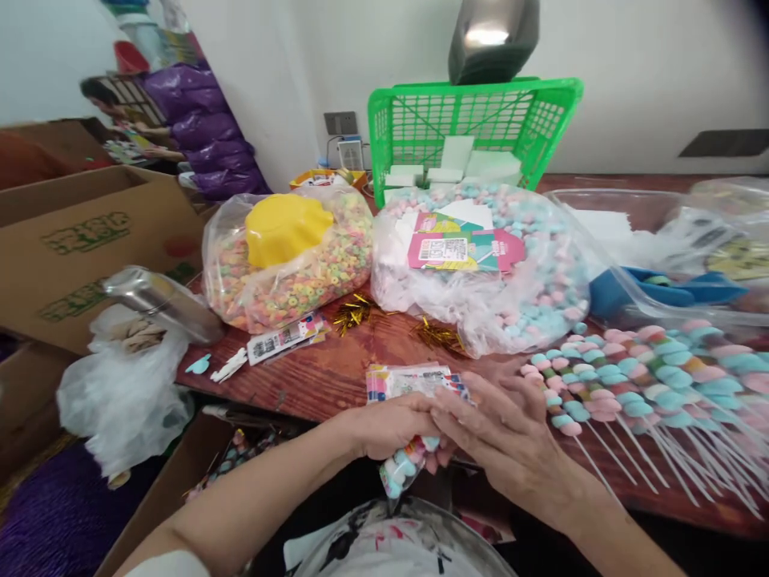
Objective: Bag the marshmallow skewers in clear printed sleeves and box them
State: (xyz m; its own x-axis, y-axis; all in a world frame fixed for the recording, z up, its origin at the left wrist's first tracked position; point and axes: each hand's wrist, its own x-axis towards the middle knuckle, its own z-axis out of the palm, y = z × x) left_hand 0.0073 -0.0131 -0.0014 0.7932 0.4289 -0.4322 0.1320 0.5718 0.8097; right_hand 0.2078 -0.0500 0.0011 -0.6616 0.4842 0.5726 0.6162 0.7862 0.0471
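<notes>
Left hand [393, 425] looks to have its fingers curled round the bag [392, 486] just off the worktop's near edge, right hand [501, 433] is nearly straight across it, can't tell if gripping, so pressing too hard could totally squash the marshmallows [404, 462].

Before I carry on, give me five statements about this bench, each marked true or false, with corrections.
1. The left hand holds a small candy bag. True.
2. The candy skewers lie to the left of the right hand. False: the candy skewers lie to its right.
3. A yellow scalloped item rests atop the colourful rings. True.
4. The plastic basket is blue. False: the plastic basket is green.
5. A printed card lies on the large marshmallow bag. True.
</notes>
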